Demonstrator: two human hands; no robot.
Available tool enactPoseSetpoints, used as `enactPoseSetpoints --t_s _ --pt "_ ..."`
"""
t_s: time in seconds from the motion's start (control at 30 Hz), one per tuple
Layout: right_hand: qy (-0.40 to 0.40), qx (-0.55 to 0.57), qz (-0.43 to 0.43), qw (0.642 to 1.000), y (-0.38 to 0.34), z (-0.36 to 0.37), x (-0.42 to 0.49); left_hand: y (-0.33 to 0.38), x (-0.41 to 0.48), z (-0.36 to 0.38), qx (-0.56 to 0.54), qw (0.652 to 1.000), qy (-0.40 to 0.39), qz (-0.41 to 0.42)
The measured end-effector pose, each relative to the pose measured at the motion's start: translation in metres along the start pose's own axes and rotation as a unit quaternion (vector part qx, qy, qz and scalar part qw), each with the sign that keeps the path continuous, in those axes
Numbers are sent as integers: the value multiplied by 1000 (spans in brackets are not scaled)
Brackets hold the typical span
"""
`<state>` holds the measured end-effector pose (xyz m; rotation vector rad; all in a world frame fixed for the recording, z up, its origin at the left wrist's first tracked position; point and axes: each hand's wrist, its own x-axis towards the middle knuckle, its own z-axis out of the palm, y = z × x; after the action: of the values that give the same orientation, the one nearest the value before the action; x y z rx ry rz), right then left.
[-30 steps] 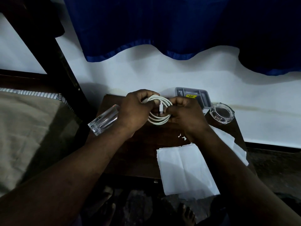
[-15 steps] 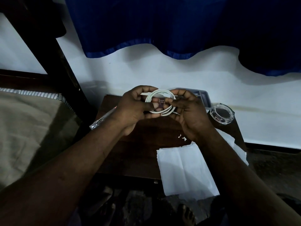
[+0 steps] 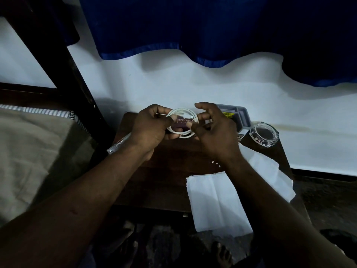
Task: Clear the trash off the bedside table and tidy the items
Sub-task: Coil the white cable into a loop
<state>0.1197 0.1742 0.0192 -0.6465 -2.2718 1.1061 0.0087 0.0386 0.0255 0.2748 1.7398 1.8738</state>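
1. Above the back of the dark bedside table (image 3: pixel 154 180), a person's left hand (image 3: pixel 152 130) grips a coiled white cable (image 3: pixel 183 135), fingers curled round its left side. The right hand (image 3: pixel 216 136) pinches its right edge, forefinger lifted.
2. Tidying looks about midway: the cable appears wound but is not yet set down.
3. Probably still to clear is a white paper sheet (image 3: pixel 216 202) overhanging the table's front right.
4. A glass dish (image 3: pixel 263 134) and grey tray (image 3: pixel 239 117) sit at the table's back right, and a clear glass item (image 3: pixel 117 147) at its left edge.
5. Behind the table are a white wall (image 3: pixel 212 86) and a blue curtain (image 3: pixel 193 26). A bed (image 3: pixel 29 151) lies to its left.
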Motion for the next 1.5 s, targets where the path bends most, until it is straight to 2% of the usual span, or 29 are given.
enactPoseSetpoints --t_s 0.2,0.43,0.6,0.8,1.1,1.2,1.3,1.5 --pt "10 -88 -66 994 2 6 0 1 -1 -7 46 998 -16 -32" --pt "24 -111 -74 991 -1 12 2 -2 0 -13 147 989 -27 20" --pt "23 -103 -74 992 -3 16 1 0 0 -17 93 995 -14 -14" --pt "-22 -137 -82 987 -7 22 0 3 3 -22 6 996 -1 -88" --pt "-16 -215 -117 969 -9 35 -3 2 2 -26 47 993 -29 -100" --pt "-13 -195 -110 975 -10 39 -3 5 1 -32 50 991 -43 -112" --pt "-31 -136 -80 987 -12 41 -1 6 2 -38 51 993 -25 -99" --pt "-111 13 49 992 -7 50 6 4 6 -49 89 994 -2 -59"
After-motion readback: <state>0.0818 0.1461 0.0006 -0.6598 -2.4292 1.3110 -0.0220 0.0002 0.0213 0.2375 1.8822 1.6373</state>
